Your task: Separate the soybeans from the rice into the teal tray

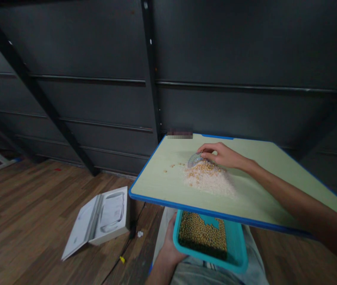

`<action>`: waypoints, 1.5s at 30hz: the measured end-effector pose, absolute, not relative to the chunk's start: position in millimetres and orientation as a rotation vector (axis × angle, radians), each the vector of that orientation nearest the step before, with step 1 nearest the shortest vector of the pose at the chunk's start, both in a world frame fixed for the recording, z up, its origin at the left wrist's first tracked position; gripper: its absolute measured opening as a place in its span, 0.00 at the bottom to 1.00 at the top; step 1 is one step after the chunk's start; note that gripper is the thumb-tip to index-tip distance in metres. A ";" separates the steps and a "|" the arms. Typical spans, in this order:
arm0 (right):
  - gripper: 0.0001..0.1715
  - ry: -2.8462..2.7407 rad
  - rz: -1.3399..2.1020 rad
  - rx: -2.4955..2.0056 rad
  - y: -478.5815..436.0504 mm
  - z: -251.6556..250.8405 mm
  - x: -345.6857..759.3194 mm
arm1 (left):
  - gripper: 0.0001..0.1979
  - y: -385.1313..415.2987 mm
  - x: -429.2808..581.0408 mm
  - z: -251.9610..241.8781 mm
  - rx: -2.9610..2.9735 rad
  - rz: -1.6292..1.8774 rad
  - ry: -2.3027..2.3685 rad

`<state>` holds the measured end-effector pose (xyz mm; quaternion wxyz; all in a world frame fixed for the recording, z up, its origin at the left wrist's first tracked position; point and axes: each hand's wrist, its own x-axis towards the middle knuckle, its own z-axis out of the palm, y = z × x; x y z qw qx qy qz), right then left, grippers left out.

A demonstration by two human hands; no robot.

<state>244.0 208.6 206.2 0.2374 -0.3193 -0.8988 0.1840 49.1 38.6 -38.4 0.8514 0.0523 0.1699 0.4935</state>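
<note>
My right hand (216, 153) reaches over the table and pinches a clear, rounded piece of plastic that looks like a protractor (194, 159). The protractor's edge is down at the upper left of a heap of white rice grains (212, 184). Yellow soybeans (205, 167) lie on top of this heap, and a few more are scattered to its left. Below the table's front edge, my left hand (171, 241) grips the left side of a turquoise plastic tray (239, 259). Many soybeans (199, 233) cover much of the tray's bottom. The fingers under the tray are hidden.
The light green tabletop (153, 186) has a blue rim and stands against a dark panelled wall (97, 47). An opened white box (110, 217) lies on the wooden floor at left, beside a black cable (123, 247) with a yellow tag.
</note>
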 end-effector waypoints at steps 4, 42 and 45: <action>0.13 -2.475 0.416 -0.891 196.5 207.0 248.8 | 0.18 38.6 50.5 -19.2 0.128 0.963 0.299; 0.18 -2.455 0.154 -0.873 144.4 210.1 252.0 | 0.15 41.4 51.6 -2.8 0.103 0.969 0.428; 0.17 -2.438 0.156 -0.860 144.3 208.3 251.1 | 0.15 41.6 52.0 -2.5 0.132 0.982 0.408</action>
